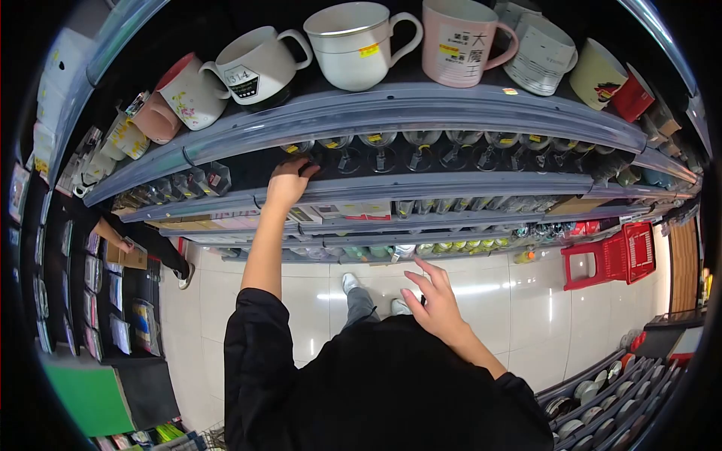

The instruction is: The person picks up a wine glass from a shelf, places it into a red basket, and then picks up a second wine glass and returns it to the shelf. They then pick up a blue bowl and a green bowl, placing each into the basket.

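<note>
Stemmed glass (pixel 302 150), 2nd shelf, upper centre-left of frame: left hand (pixel 288 183) reaches in over shelf edge, fingers curled at the glass; can't tell if grip is closed. Glass not yet off the shelf, so pick looks started, not done. Rest of glass row (pixel 451 150) runs to the right, upright. Right hand (pixel 435 301), centre frame, is free, fingers spread wide, holding nothing. Mugs (pixel 353 41) on top shelf. Red basket (pixel 613 255) on floor, right.

Two hands (pixel 289 183), one red basket (pixel 611 258)
</note>
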`<action>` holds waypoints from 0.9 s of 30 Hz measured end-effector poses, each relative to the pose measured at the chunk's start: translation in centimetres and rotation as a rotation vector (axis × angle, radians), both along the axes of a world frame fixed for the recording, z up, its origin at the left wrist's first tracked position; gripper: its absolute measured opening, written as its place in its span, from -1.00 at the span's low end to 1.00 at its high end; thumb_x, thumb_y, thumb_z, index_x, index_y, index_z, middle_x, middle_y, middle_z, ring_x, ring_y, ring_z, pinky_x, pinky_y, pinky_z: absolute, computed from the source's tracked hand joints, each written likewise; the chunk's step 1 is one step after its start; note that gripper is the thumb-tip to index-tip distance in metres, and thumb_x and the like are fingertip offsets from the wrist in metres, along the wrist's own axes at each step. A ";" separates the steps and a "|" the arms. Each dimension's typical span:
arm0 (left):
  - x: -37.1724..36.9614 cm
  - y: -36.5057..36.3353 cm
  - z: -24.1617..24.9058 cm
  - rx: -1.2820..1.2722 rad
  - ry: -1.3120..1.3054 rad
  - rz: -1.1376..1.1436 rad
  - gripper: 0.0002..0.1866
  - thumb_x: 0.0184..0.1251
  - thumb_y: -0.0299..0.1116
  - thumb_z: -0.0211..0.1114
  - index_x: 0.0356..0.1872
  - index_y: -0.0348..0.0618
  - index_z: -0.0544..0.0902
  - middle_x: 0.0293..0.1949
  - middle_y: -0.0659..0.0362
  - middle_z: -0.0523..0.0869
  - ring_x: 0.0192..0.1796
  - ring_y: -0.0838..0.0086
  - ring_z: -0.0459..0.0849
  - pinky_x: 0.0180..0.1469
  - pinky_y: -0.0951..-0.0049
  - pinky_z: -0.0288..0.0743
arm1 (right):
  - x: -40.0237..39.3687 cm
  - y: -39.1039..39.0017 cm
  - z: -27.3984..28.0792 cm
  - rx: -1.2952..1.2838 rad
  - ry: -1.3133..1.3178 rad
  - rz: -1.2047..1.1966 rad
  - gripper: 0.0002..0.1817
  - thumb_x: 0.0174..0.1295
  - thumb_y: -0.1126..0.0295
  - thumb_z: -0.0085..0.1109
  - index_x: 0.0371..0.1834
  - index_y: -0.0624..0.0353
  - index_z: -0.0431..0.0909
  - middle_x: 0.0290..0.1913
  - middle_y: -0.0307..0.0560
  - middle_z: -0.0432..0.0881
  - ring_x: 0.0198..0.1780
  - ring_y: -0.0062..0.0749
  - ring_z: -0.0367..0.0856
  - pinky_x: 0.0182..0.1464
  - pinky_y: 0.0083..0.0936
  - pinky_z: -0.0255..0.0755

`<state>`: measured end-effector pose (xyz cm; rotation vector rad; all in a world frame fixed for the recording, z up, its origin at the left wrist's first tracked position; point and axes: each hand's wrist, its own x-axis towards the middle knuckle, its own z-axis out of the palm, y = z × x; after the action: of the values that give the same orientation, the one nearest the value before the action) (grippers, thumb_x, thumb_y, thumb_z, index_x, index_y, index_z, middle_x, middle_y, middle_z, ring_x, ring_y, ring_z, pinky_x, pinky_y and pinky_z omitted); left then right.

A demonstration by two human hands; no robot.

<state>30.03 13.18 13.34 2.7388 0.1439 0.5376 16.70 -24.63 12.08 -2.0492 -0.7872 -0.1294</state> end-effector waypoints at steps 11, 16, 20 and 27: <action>0.0 0.2 -1.7 0.007 0.009 0.077 -0.60 0.27 -0.06 0.28 -0.14 -0.22 0.70 -0.10 -0.07 0.72 -0.04 -0.02 0.64 0.03 0.11 0.50 | -1.6 -5.9 -1.9 -0.031 0.074 -0.090 -0.64 0.21 0.30 0.28 0.01 0.26 0.60 0.22 0.15 0.45 0.20 0.07 0.41 0.22 -0.18 0.35; -1.0 -1.0 0.1 -0.020 0.065 0.096 -0.60 0.28 -0.09 0.28 -0.10 -0.25 0.67 -0.06 -0.10 0.69 0.00 -0.02 0.63 0.06 0.13 0.49 | -3.3 -6.3 -1.8 0.021 0.066 -0.142 -0.65 0.21 0.31 0.29 0.01 0.24 0.60 0.23 0.14 0.45 0.21 0.06 0.41 0.23 -0.18 0.35; -4.5 -2.6 0.9 -0.072 -0.230 0.131 -0.62 0.30 -0.18 0.30 -0.06 -0.32 0.62 -0.05 -0.14 0.65 0.01 -0.02 0.62 0.06 0.18 0.49 | -5.7 -6.6 -2.5 0.025 0.086 -0.149 -0.66 0.21 0.31 0.28 0.00 0.24 0.61 0.21 0.13 0.46 0.20 0.06 0.42 0.22 -0.19 0.36; -25.2 -7.6 -16.9 -0.370 -0.237 0.336 -0.78 0.39 -0.30 0.18 -0.20 -0.29 0.60 -0.28 -0.07 0.64 -0.21 0.09 0.64 -0.15 0.16 0.50 | -10.6 -5.7 -10.4 -0.109 0.254 0.044 -0.66 0.26 0.22 0.23 -0.02 0.23 0.61 0.14 0.17 0.51 0.15 0.06 0.48 0.20 -0.21 0.38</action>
<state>4.81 5.55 -3.53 2.2805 0.5884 0.8286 6.09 -30.32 1.68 -2.0966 -0.6925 0.1995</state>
